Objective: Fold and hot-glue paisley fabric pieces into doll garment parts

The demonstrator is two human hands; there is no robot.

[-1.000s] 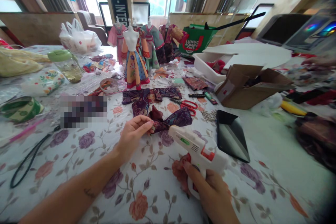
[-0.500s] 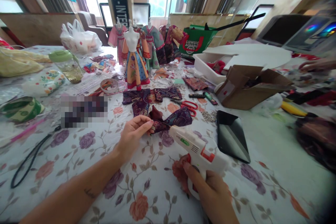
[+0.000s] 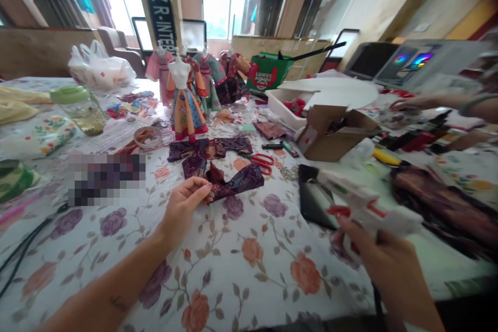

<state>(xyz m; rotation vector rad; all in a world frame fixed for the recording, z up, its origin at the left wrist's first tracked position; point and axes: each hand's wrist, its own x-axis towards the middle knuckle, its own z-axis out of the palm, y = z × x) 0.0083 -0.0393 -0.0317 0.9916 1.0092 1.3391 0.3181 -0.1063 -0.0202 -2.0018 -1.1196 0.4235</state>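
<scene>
Firstly, nearest to the camera is the right hand [image 3: 383, 254], its grip closed around the handle of a white glue gun [image 3: 361, 199], probably so that one hand alone can carry and work it. The gun is somewhat blurred and is well apart from the left hand; its front part overlaps a black tablet [image 3: 308, 202] in the view, and I cannot tell whether they touch.

A little farther, the left hand [image 3: 182, 205] pinches the end of a dark purple patterned fabric strip [image 3: 245, 181] between thumb and fingers — it seems to be steadied in this way, so that it does not slip. This strip lies on the flower-patterned worktop [image 3: 221, 249], in front of the person, where it is comfortable to reach. Just behind it rest red-handled scissors [image 3: 263, 162], likely kept close for cutting, and beside them a flat purple garment piece [image 3: 233, 146].

Farther away, a white doll-sized dress form [image 3: 180, 73] stands upright in a panelled skirt [image 3: 187, 114], perhaps for keeping its shape. To the right are an open cardboard box [image 3: 327, 140] and, beyond it, another person's hand [image 3: 420, 102].
</scene>
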